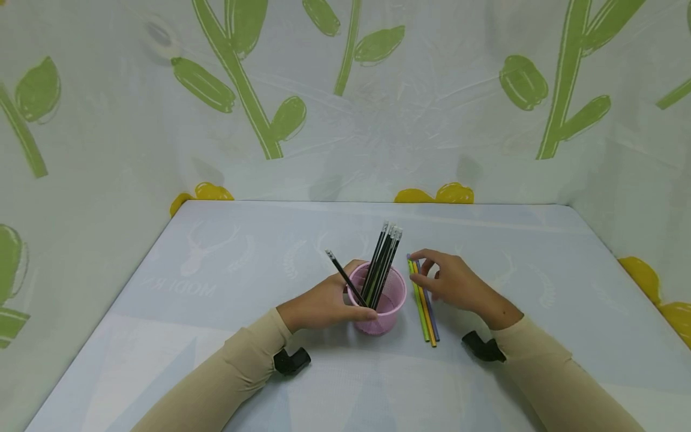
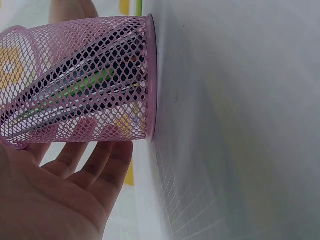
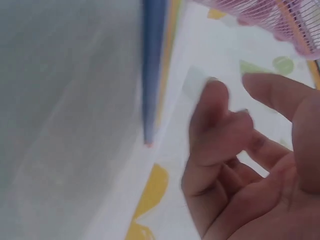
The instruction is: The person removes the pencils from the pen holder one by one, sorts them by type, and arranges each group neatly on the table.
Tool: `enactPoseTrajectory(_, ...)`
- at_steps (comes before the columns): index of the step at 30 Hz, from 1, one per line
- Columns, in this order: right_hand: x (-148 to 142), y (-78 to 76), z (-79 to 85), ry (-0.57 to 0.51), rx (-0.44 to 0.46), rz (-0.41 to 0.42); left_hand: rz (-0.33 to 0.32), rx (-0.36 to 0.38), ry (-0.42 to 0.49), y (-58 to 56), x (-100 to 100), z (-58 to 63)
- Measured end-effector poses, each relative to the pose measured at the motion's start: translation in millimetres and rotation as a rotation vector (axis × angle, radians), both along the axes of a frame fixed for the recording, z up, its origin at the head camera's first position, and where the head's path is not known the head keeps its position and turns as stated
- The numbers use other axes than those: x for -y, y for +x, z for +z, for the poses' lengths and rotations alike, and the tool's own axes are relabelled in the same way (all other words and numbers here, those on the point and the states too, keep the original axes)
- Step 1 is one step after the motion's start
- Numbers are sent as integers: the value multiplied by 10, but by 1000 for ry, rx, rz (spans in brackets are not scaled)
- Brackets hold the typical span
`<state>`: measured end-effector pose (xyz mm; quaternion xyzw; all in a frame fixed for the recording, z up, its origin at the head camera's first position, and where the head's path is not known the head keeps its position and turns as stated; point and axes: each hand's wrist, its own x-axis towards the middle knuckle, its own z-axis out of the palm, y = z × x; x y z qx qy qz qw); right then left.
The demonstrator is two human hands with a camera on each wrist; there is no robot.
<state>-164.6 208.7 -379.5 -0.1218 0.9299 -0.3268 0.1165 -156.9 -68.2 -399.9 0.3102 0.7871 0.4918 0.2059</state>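
My left hand [image 1: 324, 303] grips a pink mesh pencil cup [image 1: 378, 324], its thumb over the near rim and its fingers round the far side. Several black pencils [image 1: 383, 264] with white eraser ends stand in the cup. One more black pencil [image 1: 340, 268] leans out to the left. Just right of the cup lie a green pencil [image 1: 421, 312], a yellow-orange pencil [image 1: 432, 337] and a blue-purple pencil [image 1: 435, 327], side by side. Over their far ends hovers my right hand [image 1: 453, 279], thumb and forefinger apart. In the right wrist view nothing sits between its fingers [image 3: 212, 107].
A pale patterned cover lies over the table [image 1: 178, 354]. Behind it rises a wall [image 1: 421, 138] with painted green leaves and yellow shapes. Dark wrist-worn devices show beneath both sleeves, the left device [image 1: 292, 362] and the right device [image 1: 483, 348].
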Motion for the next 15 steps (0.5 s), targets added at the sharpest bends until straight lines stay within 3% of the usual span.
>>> enactPoseTrajectory(9,126,138,130,-154,-86,-32,-3,-10,1,-1,-1,3)
enactPoseTrajectory(15,188,238,166,-296,-121,4,3,-21,0,3,-4,1)
